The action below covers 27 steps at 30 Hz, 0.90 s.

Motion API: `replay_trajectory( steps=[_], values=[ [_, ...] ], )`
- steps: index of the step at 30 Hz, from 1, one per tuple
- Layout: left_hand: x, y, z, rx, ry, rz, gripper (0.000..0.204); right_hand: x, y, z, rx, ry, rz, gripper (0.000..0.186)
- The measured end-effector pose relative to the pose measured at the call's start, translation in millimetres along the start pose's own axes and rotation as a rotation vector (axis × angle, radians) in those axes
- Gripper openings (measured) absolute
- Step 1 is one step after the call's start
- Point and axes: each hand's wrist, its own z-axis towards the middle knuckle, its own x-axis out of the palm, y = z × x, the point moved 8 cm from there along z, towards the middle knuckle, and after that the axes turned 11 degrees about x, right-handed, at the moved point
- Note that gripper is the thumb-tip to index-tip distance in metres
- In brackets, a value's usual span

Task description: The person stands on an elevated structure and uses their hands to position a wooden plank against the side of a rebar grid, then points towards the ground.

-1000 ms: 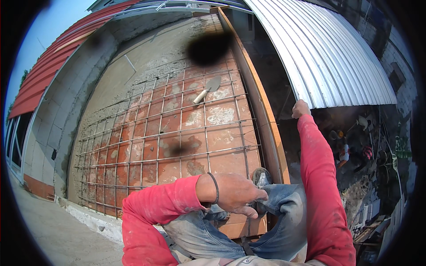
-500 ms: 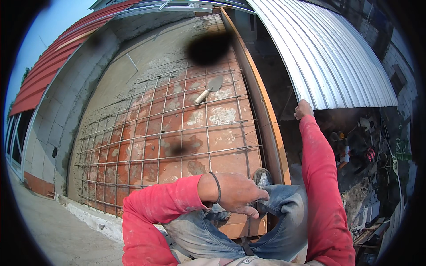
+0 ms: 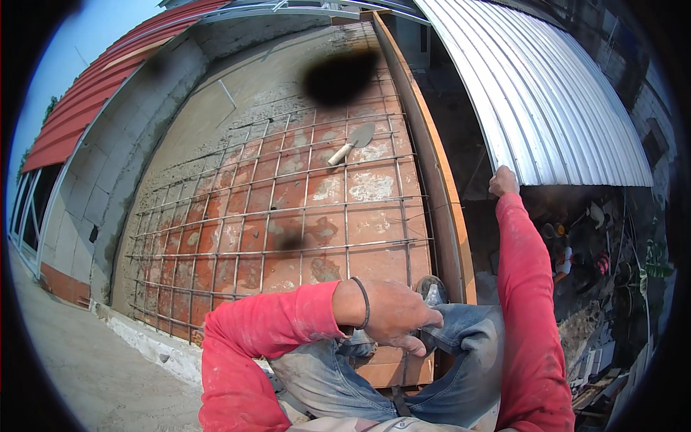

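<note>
My right hand (image 3: 504, 181) reaches forward and is closed on the near corner of a silver corrugated metal roof sheet (image 3: 554, 108). My left hand (image 3: 394, 314), with a dark band at the wrist, hangs over my bent knee in blue jeans (image 3: 461, 353). Its thumb and index finger are apart, and it holds nothing. Ahead, a trowel (image 3: 351, 145) with a pale handle lies on a grid of steel rebar (image 3: 303, 252). Beneath the grid are reddish panels (image 3: 374, 270) with grey splashes.
An upright formwork board (image 3: 432, 162) runs along the grid's right side. Beyond it is a drop, with people (image 3: 565, 259) and debris far below. Wet grey concrete (image 3: 252, 79) spreads at the far left, beside a block wall (image 3: 108, 165) and red roofing (image 3: 79, 108).
The view has shifted slightly, so the grid, trowel and roof sheet appear a little farther right. Both hands keep the same pose, the right one still on the sheet's corner.
</note>
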Motion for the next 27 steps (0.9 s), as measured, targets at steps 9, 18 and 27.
replay_trajectory(
  steps=[9,18,27],
  values=[
    [1,1,1,-0.007,-0.001,0.021,0.057,-3,-2,3,-0.01,0.02,0.005,0.025],
    [4,3,3,0.024,-0.005,0.027,0.06,-14,4,-5,-0.036,-0.013,0.01,0.025],
    [3,3,3,0.021,0.005,0.032,0.06,-10,-2,1,-0.023,-0.064,0.001,0.016]
  ],
)
